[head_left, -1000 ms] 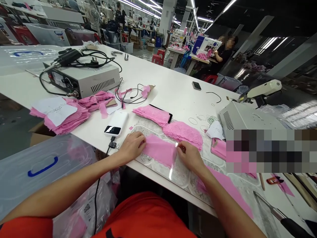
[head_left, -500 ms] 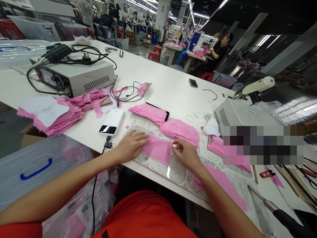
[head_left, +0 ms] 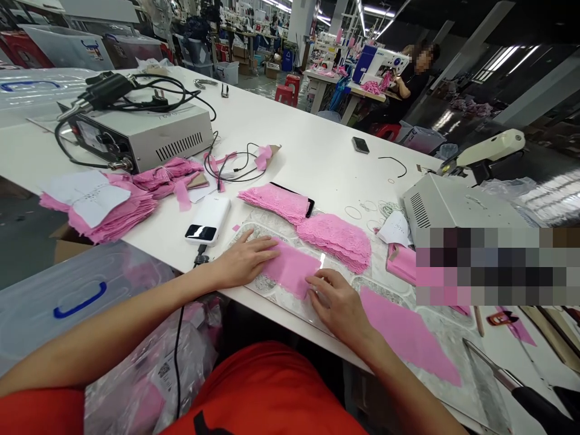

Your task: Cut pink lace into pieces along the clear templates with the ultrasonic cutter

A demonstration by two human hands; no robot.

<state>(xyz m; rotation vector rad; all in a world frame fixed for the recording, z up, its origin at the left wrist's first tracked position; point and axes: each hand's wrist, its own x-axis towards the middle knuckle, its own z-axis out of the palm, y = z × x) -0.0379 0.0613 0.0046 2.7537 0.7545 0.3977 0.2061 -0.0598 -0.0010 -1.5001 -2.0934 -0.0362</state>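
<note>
A flat piece of pink fabric (head_left: 290, 266) lies on a clear template with lace-like patterning (head_left: 272, 293) at the table's front edge. My left hand (head_left: 247, 260) rests open, its fingers stretched over the fabric's left end. At the opposite end, my right hand (head_left: 342, 305) has bent fingers, with thumb and forefinger closed on the fabric's right edge. Just behind are two stacks of pink lace pieces, one on the left (head_left: 274, 201) and one on the right (head_left: 335, 240). Another pink fabric piece (head_left: 408, 338) lies flat on the template, partly behind my right forearm.
A white power bank (head_left: 208, 220) with a cable sits left of my left hand. Farther left are a grey control box (head_left: 167, 142) and a pink stack under white paper (head_left: 99, 202). At right stand another grey box (head_left: 453, 208) and a black-handled tool (head_left: 534, 402). A person sews beyond.
My right hand has moved slightly down and toward the left along the fabric's right edge. My left hand stays on the left end. The whole view has shifted a little.
</note>
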